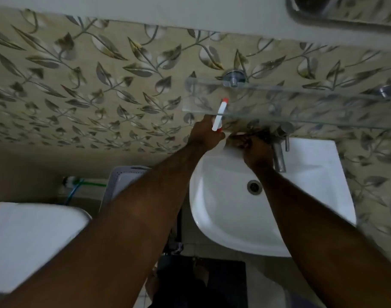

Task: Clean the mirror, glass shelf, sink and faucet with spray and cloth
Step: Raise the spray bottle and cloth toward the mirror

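My left hand grips a spray bottle whose white and red nozzle head pokes up past the front edge of the glass shelf. My right hand rests at the back rim of the white sink, just left of the steel faucet. Its fingers are curled near the rim; whether a cloth is under them I cannot tell. The bottle's body is hidden by my left hand. A corner of the mirror shows at the top right.
A white toilet tank lid is at the lower left, with a pale laundry basket between it and the sink. Leaf-patterned tiles cover the wall. Steel shelf brackets hold the glass. The drain sits mid-basin.
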